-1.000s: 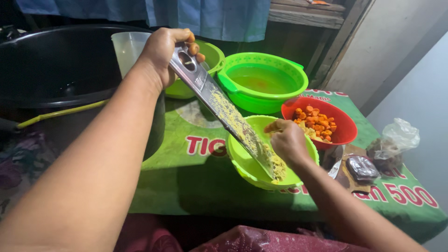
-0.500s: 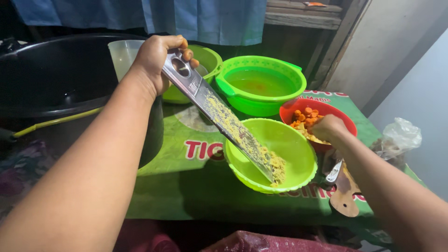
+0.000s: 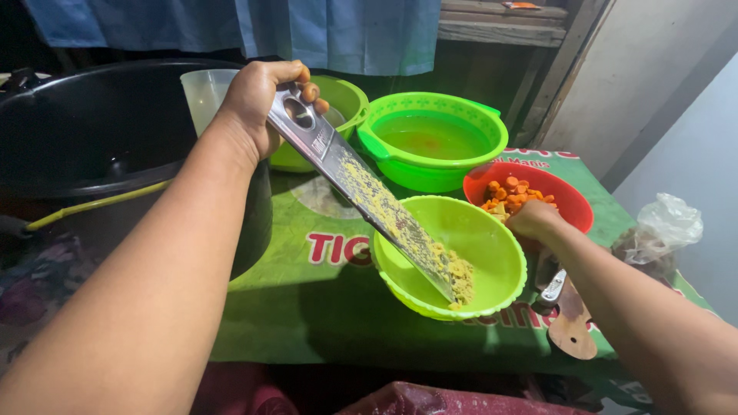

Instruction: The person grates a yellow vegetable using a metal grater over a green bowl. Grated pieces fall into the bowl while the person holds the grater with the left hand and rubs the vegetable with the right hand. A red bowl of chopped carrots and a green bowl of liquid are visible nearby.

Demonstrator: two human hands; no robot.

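My left hand [image 3: 257,104] grips the top of a flat metal grater [image 3: 361,188]. The grater slopes down to the right, its lower end resting inside a light green bowl [image 3: 492,288]. Yellow gratings cling to the grater and lie in a small heap in that bowl. My right hand [image 3: 534,219] reaches into a red bowl [image 3: 565,200] of orange and yellow vegetable pieces, fingers curled at the pieces. Whether it has hold of a piece is hidden.
A large black pot [image 3: 92,138] stands at left. A green basin [image 3: 434,142] holding liquid, another green bowl [image 3: 342,100] and a clear plastic cup [image 3: 201,92] sit at the back. A knife and wooden board [image 3: 569,327] and a plastic bag [image 3: 661,230] lie at right on the green tablecloth [image 3: 307,307].
My right hand left the lower part of the grater and moved right to the red bowl. The grater stays tilted into the light green bowl.
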